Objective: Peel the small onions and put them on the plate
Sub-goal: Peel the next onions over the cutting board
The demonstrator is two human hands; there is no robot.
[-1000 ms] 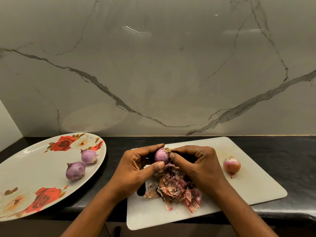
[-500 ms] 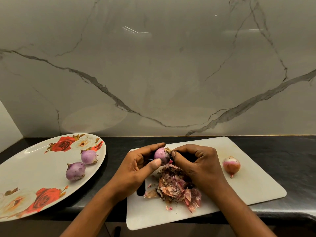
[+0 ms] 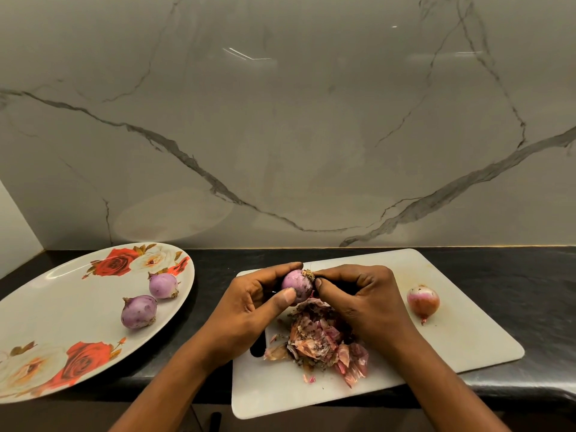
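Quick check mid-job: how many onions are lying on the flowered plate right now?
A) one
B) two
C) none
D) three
B: only the near onion and the far onion lie on the plate; the held onion is gripped by the left hand and pinched by the right hand, and the unpeeled onion sits on the cutting board.

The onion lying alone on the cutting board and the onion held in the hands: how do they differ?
The lone onion has reddish, partly pale outer skin; the held onion is smooth and purple. The lone onion lies untouched on the cutting board; the held onion is gripped by the left hand while the right hand pinches its root end. Both are small and round.
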